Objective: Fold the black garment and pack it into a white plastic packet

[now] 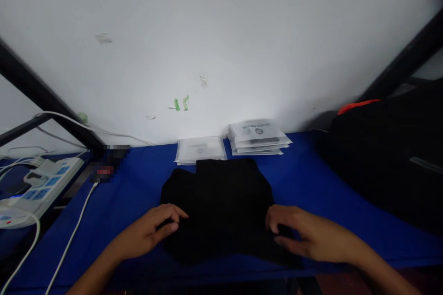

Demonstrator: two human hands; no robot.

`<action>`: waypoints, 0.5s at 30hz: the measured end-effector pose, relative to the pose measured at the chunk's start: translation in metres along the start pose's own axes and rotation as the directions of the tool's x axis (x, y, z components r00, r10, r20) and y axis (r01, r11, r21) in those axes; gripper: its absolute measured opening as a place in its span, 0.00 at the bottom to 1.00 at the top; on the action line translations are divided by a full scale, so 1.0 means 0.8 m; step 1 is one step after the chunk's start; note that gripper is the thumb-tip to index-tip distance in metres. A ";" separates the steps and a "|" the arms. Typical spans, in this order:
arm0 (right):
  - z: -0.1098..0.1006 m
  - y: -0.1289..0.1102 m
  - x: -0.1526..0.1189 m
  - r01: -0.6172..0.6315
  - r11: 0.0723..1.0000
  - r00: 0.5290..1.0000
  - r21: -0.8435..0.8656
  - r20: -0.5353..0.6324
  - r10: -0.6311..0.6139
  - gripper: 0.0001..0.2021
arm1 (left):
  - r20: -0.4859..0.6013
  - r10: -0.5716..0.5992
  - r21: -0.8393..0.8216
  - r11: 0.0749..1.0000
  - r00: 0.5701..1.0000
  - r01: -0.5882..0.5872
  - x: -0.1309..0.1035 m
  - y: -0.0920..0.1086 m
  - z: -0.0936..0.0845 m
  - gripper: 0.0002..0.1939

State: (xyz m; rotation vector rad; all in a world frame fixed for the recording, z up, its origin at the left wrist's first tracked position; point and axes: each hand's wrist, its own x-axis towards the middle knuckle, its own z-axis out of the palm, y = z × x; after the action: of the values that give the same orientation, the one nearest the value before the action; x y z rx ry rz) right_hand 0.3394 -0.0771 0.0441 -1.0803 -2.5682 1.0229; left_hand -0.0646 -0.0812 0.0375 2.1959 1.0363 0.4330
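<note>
A folded piece of black fabric (221,207), apparently a garment, lies on the blue tabletop (131,203) in front of me. My left hand (152,230) rests at its left side, index fingertip on the fabric and thumb held apart. At the right side, my right hand (308,233) touches the edge with bent fingers, and dark fabric shows between thumb and fingers. Neither hand visibly pinches the fabric. Just behind it lie a low stack of flat, frosted packets (200,150) and a taller stack of similar packets (259,136) with dark print.
A large dark heap of fabric (387,161) with an orange strip fills the right side. On the left are a white power strip (48,189) and a white cable (74,235) running over the table. A pale wall (221,46) stands behind; black frame bars flank both sides.
</note>
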 end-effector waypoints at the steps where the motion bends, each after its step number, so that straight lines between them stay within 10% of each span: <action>1: -0.007 0.005 0.002 -0.014 1.000 0.999 -0.011 -0.050 0.013 0.05 | -0.042 -0.017 0.016 1.000 0.999 0.018 0.006 -0.002 -0.005 0.08; 9: -0.039 0.070 0.085 -0.098 0.903 0.899 -0.417 -0.426 -0.099 0.11 | -0.340 0.040 0.254 0.966 0.940 0.050 0.093 -0.042 -0.036 0.16; 15: -0.026 0.102 0.135 -0.137 0.819 0.898 -0.557 -0.418 -0.135 0.13 | -0.221 0.054 0.372 0.928 0.974 0.033 0.160 -0.050 -0.014 0.16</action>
State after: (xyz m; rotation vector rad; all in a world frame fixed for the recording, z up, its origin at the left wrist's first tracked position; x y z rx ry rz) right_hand 0.3159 0.0485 -0.0044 -1.2532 -2.5133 -0.0656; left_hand -0.0122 0.0420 0.0199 2.5327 1.3220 0.5381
